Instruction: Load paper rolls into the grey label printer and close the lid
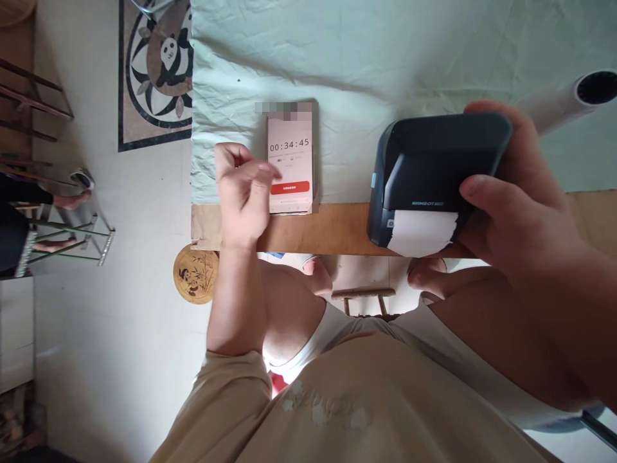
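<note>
A dark label printer (pixel 434 167) marked NIIMBOT is gripped in my right hand (pixel 520 206), which has its thumb on the near face and fingers around the far side. White paper (pixel 424 233) sticks out of its lower front. My left hand (pixel 243 199) is beside a phone (pixel 290 170), fingers curled in and one digit reaching over the left edge of the screen. I see nothing held in it. Whether that digit touches the screen I cannot tell. The phone lies face up, showing a timer at 00:34:45 and a red button.
A pale green cloth (pixel 357 58) covers most of the table, leaving a bare wooden edge (pixel 332 230) in front. At the right is a white cylinder (pixel 559 106) with a dark end. A round panda-patterned stool (pixel 193 273) stands left. Another person's foot (pixel 72 200) shows far left.
</note>
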The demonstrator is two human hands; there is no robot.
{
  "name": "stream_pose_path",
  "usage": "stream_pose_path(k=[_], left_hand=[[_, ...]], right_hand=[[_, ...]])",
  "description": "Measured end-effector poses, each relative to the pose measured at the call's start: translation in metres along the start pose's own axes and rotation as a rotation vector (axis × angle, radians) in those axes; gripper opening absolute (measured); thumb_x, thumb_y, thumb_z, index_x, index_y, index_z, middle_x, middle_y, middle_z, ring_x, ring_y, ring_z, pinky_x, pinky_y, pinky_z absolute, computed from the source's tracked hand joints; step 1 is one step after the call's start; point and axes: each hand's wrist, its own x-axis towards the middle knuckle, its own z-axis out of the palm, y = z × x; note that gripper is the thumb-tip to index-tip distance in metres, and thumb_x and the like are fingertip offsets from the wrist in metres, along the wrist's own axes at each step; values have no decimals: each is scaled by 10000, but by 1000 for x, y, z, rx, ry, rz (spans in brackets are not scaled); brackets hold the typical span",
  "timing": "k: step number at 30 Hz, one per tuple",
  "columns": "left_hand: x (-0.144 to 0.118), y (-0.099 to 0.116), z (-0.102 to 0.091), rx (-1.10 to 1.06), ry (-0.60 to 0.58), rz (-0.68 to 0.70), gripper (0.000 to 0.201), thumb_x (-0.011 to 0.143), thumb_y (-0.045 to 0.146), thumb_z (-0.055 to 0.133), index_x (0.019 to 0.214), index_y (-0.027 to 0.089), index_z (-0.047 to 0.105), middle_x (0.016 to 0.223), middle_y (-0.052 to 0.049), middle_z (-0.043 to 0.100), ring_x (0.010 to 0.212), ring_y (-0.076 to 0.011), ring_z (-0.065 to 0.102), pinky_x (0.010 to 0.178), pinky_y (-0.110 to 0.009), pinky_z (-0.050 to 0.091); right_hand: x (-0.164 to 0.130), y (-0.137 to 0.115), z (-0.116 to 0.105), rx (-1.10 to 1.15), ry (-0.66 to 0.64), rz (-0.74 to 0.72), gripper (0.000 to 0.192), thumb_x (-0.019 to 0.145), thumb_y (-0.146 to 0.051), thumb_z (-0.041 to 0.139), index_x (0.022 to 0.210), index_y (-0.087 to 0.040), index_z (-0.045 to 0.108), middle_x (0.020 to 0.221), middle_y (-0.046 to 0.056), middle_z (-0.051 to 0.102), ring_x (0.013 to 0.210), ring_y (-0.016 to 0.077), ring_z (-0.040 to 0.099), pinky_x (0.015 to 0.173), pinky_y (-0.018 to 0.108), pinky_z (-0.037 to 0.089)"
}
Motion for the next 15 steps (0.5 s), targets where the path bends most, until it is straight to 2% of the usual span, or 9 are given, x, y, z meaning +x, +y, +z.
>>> stream_pose_path(k=[4, 7, 12, 15], left_hand=[[-4, 5, -3, -48, 154, -22, 539, 881, 668, 401, 556, 242, 456, 750, -66, 398, 913, -249, 487, 869, -475, 375], [-3, 3, -2, -64, 233, -24, 569, 859, 680, 441, 545, 219, 331, 686, -44, 327, 784, -199, 415, 763, -411, 345], [-1, 4, 2, -207, 362, 30, 544, 874, 507, 580, 508, 205, 315, 627, -22, 241, 679, -151, 277, 698, -366, 274], [-1, 11, 4, -249, 428, 47, 506, 885, 340, 562, 470, 192, 315, 593, -22, 211, 638, -139, 234, 660, -358, 200]], right_hand=[[0, -1, 1, 2, 22, 8, 590, 810, -535, 696, 1317, -537, 394, 1142, -77, 582, 858, 97, 673, 591, 230, 563], [2, 2, -1, 32, 16, 13, 624, 776, -546, 728, 1307, -533, 402, 1093, -86, 582, 840, 92, 666, 599, 239, 567], [4, 9, -7, -66, -55, -81, 650, 838, -552, 657, 1383, -503, 306, 1066, -56, 602, 727, 87, 652, 520, 214, 528], [3, 8, -7, -163, -34, -101, 609, 892, -551, 580, 1415, -494, 274, 1129, -49, 598, 799, 108, 681, 567, 246, 558]])
